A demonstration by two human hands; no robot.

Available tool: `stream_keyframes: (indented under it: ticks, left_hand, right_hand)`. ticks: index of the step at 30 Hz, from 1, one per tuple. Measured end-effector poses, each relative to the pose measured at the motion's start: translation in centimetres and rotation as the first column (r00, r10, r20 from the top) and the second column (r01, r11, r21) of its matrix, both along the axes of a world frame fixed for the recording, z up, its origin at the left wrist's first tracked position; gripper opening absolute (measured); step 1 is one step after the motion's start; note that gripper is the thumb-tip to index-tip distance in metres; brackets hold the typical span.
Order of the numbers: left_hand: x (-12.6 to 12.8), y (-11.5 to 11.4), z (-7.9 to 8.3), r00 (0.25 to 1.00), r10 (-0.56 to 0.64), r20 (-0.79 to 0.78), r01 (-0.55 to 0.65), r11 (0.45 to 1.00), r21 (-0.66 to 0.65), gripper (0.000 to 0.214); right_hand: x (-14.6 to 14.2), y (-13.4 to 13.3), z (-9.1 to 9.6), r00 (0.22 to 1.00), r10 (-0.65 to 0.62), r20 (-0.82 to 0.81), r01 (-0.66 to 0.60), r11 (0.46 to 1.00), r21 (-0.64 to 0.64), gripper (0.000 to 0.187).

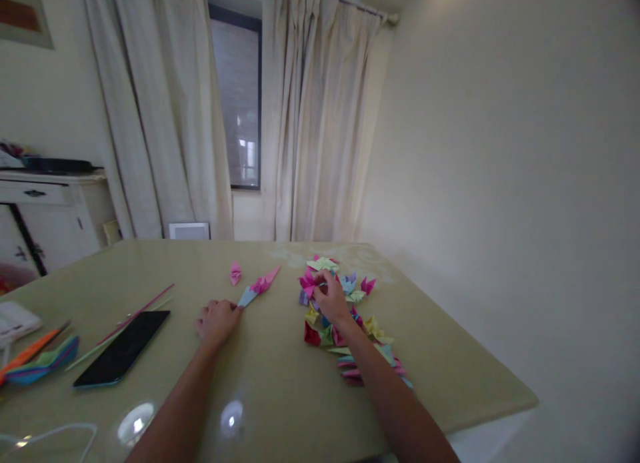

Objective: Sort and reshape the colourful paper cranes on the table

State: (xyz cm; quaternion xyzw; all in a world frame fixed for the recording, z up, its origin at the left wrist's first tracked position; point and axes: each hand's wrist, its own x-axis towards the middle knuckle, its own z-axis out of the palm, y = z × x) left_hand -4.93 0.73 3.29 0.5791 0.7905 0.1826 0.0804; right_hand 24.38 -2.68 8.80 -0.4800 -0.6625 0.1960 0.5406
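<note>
Through the head camera I have both of the person's bare hands over a glossy olive-beige table point(280, 389). My left hand point(217, 321) rests low on the tabletop with its fingers bent, the fingertips touching the near end of a pointed light-blue folded-paper piece point(247, 296); I cannot tell whether they pinch it or only press it down. A bright pink folded-paper piece with a long pointed tip point(265, 281) meets its far end, angled away to the right. Beyond my left hand, a small pink folded-paper bud point(235, 273) lies apart on the table.

My right hand point(331, 299) grasps a magenta folded-paper flower point(307, 283) between thumb and fingers, at the left edge of a loose cluster of folded-paper shapes. In that cluster I make out a dark red folded-paper piece point(312, 334) and a pale yellow one point(376, 328). Nearer, a stack of pink and pale-blue folded papers point(351, 375) sits partly hidden under my right forearm.

Well to the left of my left hand lies a flat black phone point(123, 349), with a thin magenta stick point(150, 304) beside it.
</note>
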Motion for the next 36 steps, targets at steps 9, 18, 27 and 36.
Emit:
stream_keyframes:
  ticks: [9,18,27,36]
  left_hand:
    - [-0.2,-0.1,-0.3,0.999,0.004,0.046,-0.006,1.000,0.030,0.037]
    - [-0.1,0.0,-0.2,0.988,0.016,0.152,-0.052,0.971,0.232,0.035]
    - [3.6,0.2,-0.5,0.839,-0.503,0.209,0.258,0.704,0.662,0.028]
    - [9.6,-3.9,0.3,0.544,-0.839,0.024,0.522,0.361,0.773,0.022]
  right_hand:
    - [-4.0,7.9,1.4,0.880,-0.130,0.457,0.212,0.968,-0.132,0.014]
    - [-4.8,9.3,-0.9,0.757,-0.085,0.648,0.295,0.930,-0.221,0.009]
    - [-2.4,6.9,-0.5,0.821,-0.012,0.571,0.140,0.973,-0.181,0.014]
    - [2.6,-2.4,1.7,0.909,0.413,0.051,-0.402,0.903,-0.149,0.028]
